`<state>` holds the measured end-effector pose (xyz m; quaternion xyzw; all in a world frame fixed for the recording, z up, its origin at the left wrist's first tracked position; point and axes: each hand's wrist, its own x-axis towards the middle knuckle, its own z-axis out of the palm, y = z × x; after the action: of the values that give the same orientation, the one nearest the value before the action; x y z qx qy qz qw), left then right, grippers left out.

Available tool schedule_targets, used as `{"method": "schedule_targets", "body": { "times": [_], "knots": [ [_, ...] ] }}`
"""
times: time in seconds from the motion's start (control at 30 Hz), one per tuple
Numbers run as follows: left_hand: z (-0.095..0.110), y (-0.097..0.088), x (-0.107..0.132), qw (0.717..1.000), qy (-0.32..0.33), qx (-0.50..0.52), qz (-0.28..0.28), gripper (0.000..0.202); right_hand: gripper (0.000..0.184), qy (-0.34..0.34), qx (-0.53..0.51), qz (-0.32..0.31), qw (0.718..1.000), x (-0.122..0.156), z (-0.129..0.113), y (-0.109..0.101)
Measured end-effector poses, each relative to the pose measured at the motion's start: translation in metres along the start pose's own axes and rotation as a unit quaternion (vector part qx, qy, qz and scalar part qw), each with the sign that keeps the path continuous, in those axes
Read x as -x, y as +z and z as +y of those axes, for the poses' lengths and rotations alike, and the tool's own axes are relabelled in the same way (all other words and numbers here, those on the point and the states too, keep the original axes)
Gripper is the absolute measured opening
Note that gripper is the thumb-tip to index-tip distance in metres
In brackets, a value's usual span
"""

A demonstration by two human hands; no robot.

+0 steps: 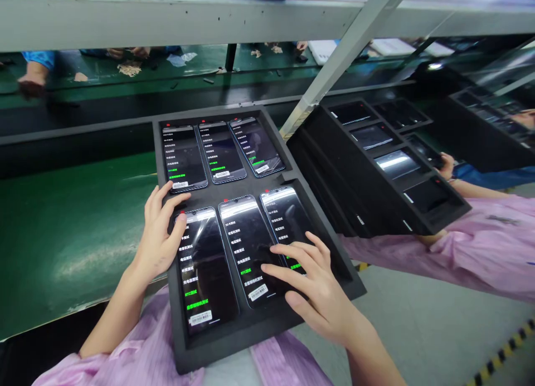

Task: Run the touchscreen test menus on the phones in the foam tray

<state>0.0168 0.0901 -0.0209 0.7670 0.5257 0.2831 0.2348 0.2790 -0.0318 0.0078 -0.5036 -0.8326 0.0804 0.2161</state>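
Observation:
A black foam tray rests before me, with two rows of three smartphones in its recesses. Their lit screens show lists of white and green Chinese text, and small barcode labels are stuck on several of them. My left hand lies at the tray's left side with fingers apart; its thumb is at the top of the lower left phone. Fingers spread, my right hand is over the lower middle phone and partly hides the lower right phone. Its index fingertip is at the middle phone's screen; contact is unclear.
To the right, a co-worker's arm in a pink sleeve is by a second black tray with more phones. A slanted metal post stands beyond my tray. Across the green conveyor belt, other people's hands work near small parts.

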Motion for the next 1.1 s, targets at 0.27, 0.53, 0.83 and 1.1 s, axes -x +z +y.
{"method": "schedule_targets", "body": {
  "times": [0.27, 0.53, 0.83, 1.1],
  "knots": [
    [0.0, 0.0, 0.0, 1.0, 0.002, 0.001, 0.001, 0.031, 0.032, 0.0, -0.007, 0.01, 1.0, -0.002, -0.001, 0.001],
    [-0.001, 0.0, 0.0, 1.0, 0.008, 0.001, 0.005, 0.031, 0.03, -0.006, -0.038, 0.034, 0.999, -0.002, -0.006, 0.003],
    [-0.002, 0.002, -0.001, 1.0, -0.002, 0.023, 0.015, 0.032, 0.037, -0.067, 0.002, 0.008, 0.998, -0.002, -0.001, 0.001],
    [-0.017, 0.03, 0.009, 0.93, -0.115, 0.303, 0.175, 0.054, 0.036, 0.252, 0.003, 0.413, 0.875, 0.058, 0.053, 0.001]
  ]
}}
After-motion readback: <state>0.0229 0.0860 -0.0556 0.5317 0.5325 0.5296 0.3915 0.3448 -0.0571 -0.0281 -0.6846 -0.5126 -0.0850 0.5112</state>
